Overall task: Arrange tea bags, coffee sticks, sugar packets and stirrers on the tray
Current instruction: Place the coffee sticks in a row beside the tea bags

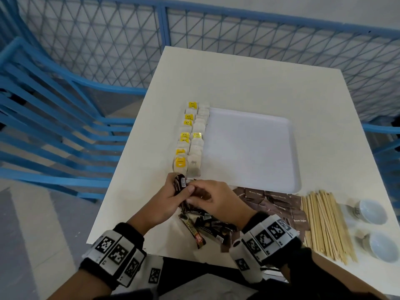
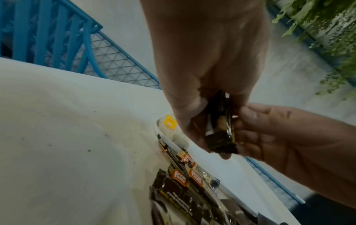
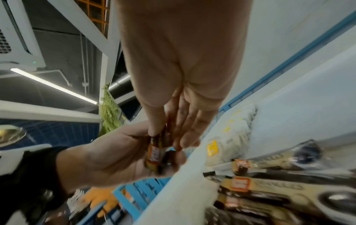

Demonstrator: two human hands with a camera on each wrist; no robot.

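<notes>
My left hand grips an upright bundle of dark brown coffee sticks just above the table's near left part. My right hand meets it from the right and pinches the same bundle between thumb and fingers. In the right wrist view the bundle sits between both hands. More coffee sticks lie loose on the table below my hands. Tea bags with yellow tags form a row along the left edge of the white tray. Brown sugar packets and wooden stirrers lie to the right.
Two small pale bowls stand at the table's right near corner. Blue chairs and a blue mesh fence surround the white table. The table edge runs close below my wrists.
</notes>
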